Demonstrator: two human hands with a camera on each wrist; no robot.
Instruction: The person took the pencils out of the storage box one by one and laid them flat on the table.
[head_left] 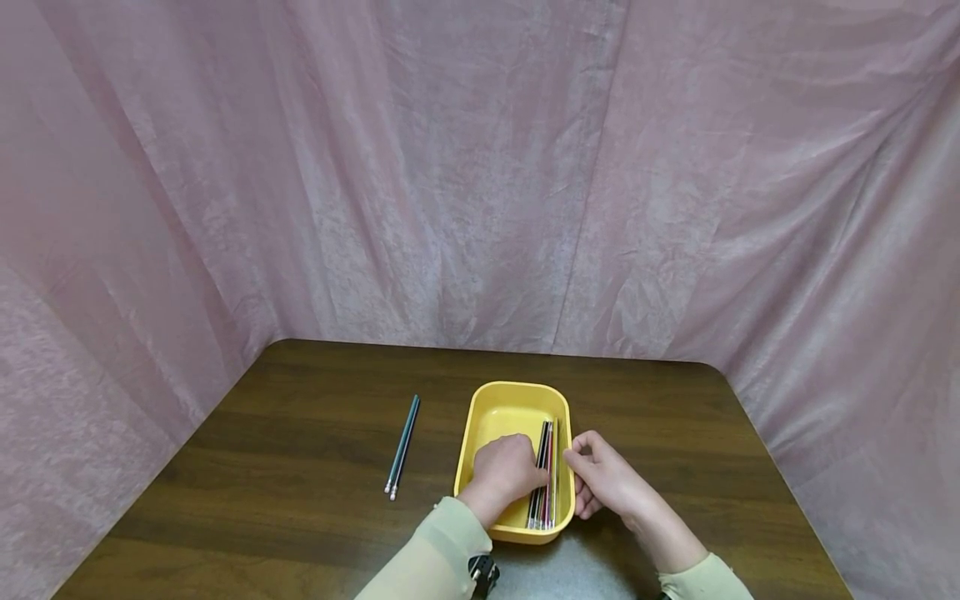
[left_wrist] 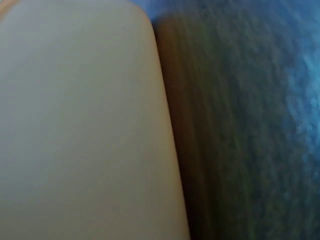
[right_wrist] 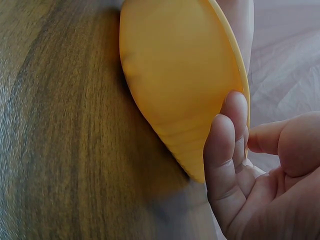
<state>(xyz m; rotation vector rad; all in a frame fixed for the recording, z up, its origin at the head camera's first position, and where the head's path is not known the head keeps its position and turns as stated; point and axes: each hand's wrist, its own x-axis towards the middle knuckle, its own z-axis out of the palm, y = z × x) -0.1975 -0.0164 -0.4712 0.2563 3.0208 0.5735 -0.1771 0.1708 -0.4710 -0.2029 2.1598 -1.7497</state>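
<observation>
A yellow plastic tray (head_left: 513, 388) with raised walls stands on the table. Several pencils (head_left: 542, 508), dark, red and yellowish, lie lengthwise along its right side. My left hand (head_left: 504, 468) reaches down into the tray, back of the hand up, thumb lying at the pencils; its other fingertips are hidden beneath it. Outside the right wall, my right hand (head_left: 606, 477) pinches the rim, with the thumb at the top edge and fingers (right_wrist: 220, 145) against the outer wall in the right wrist view. The left wrist view holds mostly a pale sleeve (left_wrist: 85, 130).
Two pencils (head_left: 402, 446), one teal and one darker, lie side by side on the brown wooden table (head_left: 315, 467), left of the tray, eraser ends towards me. Pink curtains (head_left: 480, 183) hang behind the table and at both sides.
</observation>
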